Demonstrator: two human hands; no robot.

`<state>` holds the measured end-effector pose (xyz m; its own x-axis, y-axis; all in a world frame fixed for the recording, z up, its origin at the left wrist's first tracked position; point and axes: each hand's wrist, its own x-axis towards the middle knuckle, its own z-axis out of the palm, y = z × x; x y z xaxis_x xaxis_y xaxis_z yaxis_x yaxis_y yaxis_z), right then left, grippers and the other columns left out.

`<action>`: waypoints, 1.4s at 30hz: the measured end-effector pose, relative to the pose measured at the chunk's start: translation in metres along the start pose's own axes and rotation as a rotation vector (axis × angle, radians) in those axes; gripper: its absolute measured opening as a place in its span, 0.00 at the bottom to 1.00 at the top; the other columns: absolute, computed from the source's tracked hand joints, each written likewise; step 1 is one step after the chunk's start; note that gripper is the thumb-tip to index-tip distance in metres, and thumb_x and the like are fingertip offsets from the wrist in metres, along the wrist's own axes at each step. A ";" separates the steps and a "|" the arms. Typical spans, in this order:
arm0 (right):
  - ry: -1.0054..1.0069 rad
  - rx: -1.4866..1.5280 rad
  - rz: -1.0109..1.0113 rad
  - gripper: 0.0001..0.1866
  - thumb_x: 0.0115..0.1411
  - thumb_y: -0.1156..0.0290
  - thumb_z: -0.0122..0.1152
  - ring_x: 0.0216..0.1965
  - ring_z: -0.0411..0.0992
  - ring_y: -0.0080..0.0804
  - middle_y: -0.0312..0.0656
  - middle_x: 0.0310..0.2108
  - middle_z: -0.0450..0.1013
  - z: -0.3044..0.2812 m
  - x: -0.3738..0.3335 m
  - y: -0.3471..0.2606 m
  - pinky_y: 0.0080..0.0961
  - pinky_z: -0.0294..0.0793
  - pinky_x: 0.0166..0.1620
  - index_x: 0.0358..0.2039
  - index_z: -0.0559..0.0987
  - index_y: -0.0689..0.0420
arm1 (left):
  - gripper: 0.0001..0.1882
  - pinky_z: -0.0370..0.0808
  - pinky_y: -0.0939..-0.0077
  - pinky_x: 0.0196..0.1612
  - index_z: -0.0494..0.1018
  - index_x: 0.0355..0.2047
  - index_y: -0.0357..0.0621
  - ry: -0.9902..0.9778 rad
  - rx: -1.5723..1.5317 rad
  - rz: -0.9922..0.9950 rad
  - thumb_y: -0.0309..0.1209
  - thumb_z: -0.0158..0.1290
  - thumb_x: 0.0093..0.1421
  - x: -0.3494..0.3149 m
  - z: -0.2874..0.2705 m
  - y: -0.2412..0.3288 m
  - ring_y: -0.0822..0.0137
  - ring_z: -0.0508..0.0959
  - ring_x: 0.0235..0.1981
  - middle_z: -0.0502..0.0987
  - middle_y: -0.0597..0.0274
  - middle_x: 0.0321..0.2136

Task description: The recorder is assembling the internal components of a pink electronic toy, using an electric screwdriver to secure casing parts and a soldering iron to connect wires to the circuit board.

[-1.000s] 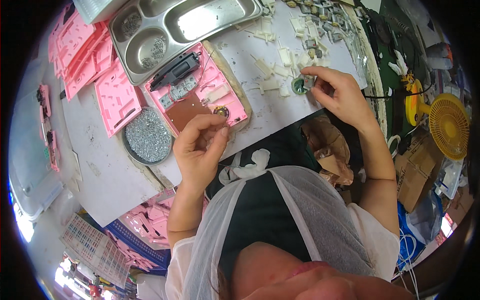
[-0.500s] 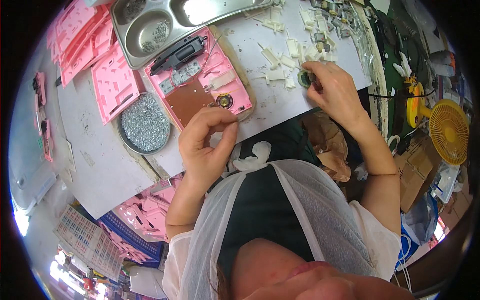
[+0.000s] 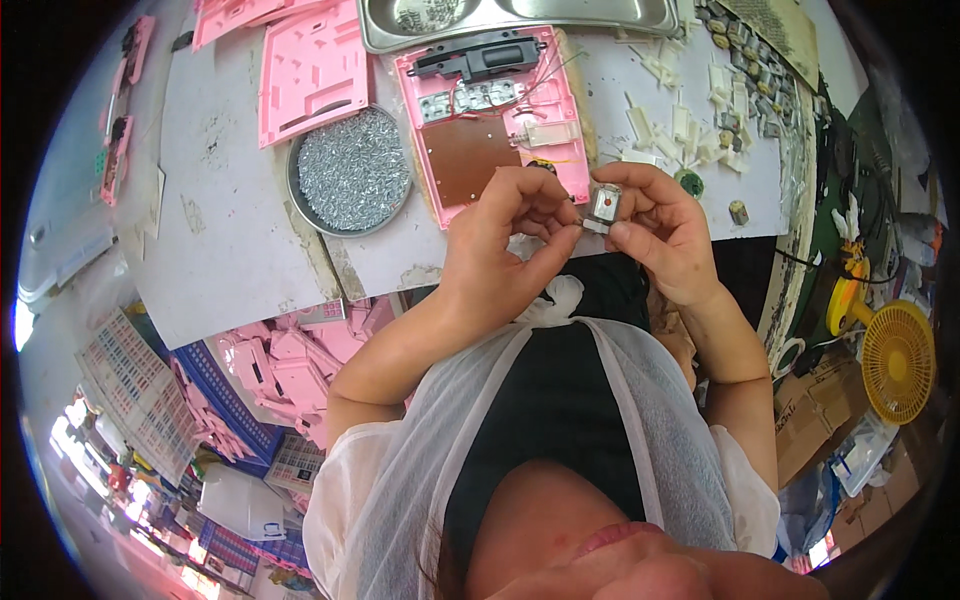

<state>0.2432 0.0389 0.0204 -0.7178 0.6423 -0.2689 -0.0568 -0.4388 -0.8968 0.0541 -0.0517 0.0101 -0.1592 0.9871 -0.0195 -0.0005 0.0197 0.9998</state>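
My right hand (image 3: 664,236) pinches a small silver motor (image 3: 604,203) with a red spot on its face, just off the table's front edge. A small pale piece (image 3: 595,226) shows at its lower end. My left hand (image 3: 512,232) is closed beside it, thumb and fingertips together at the motor; what they hold is too small to make out. Beyond my hands lies an open pink plastic housing (image 3: 418,140) with a brown plate (image 3: 470,160), a black part (image 3: 482,60), thin wires and a white plastic unit (image 3: 550,134). My left fingers partly hide its near edge.
White plastic parts (image 3: 682,132) and several small motors (image 3: 757,85) are scattered at the back right, near a green round piece (image 3: 690,182). Left stand a dish of screws (image 3: 353,170) and pink panels (image 3: 315,65). A metal tray (image 3: 590,28) lies behind; a yellow fan (image 3: 898,360) stands right.
My right hand has come from the white parts beside the green piece to my left hand, and the motor now shows in it. My left hand's fingers have drawn in. The view has shifted.
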 end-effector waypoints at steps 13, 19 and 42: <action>-0.014 -0.867 -0.674 0.28 0.55 0.79 0.70 0.31 0.70 0.20 0.37 0.33 0.76 -0.001 0.006 0.008 0.17 0.70 0.34 0.58 0.73 0.62 | 0.19 0.80 0.73 0.36 0.69 0.44 0.37 0.038 0.089 0.261 0.15 0.63 0.53 -0.003 0.000 0.000 0.65 0.83 0.33 0.80 0.57 0.33; -0.100 -0.744 -0.275 0.24 0.48 0.78 0.76 0.26 0.75 0.31 0.39 0.32 0.79 -0.001 0.011 -0.025 0.26 0.72 0.29 0.47 0.80 0.57 | 0.15 0.80 0.72 0.34 0.74 0.37 0.35 0.103 0.388 0.612 0.14 0.64 0.50 0.005 -0.008 -0.003 0.57 0.84 0.32 0.81 0.53 0.31; -0.205 -0.957 -0.813 0.20 0.46 0.77 0.75 0.29 0.77 0.40 0.41 0.30 0.77 -0.006 0.034 -0.020 0.31 0.76 0.31 0.42 0.80 0.57 | 0.11 0.76 0.69 0.44 0.77 0.36 0.36 0.166 0.457 0.473 0.16 0.61 0.51 0.000 -0.012 0.001 0.55 0.77 0.43 0.73 0.48 0.45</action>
<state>0.2236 0.0735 0.0274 -0.8101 0.3660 0.4580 -0.0692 0.7160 -0.6947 0.0424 -0.0531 0.0111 -0.1888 0.8691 0.4571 0.5183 -0.3072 0.7981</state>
